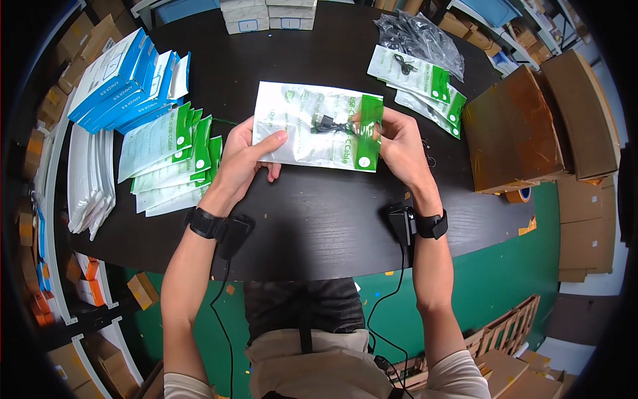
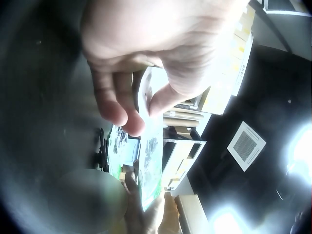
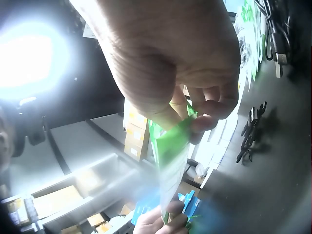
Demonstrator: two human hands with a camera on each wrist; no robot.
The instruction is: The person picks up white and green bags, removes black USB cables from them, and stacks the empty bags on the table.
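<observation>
A clear-and-white plastic cable bag (image 1: pixel 299 149) with a green end is held up over the dark table, its printed side facing the head camera. Inside it shows a coiled black USB cable (image 1: pixel 325 124). My left hand (image 1: pixel 240 158) pinches the bag's white end, thumb on the front face and fingers behind. At the green end, my right hand (image 1: pixel 403 147) grips the edge between thumb and fingers. In the right wrist view this green end (image 3: pixel 173 141) bends between the fingers. Near that hand, loose black cables (image 3: pixel 249 132) lie on the table.
On the left are a fanned stack of similar bags (image 1: pixel 156 163), blue boxes (image 1: pixel 109 83) and white packets (image 1: pixel 93 176). At the far right lie more bags (image 1: pixel 415 73) by grey plastic wrap (image 1: pixel 425 43). A brown carton (image 1: pixel 512 133) stands at the right edge.
</observation>
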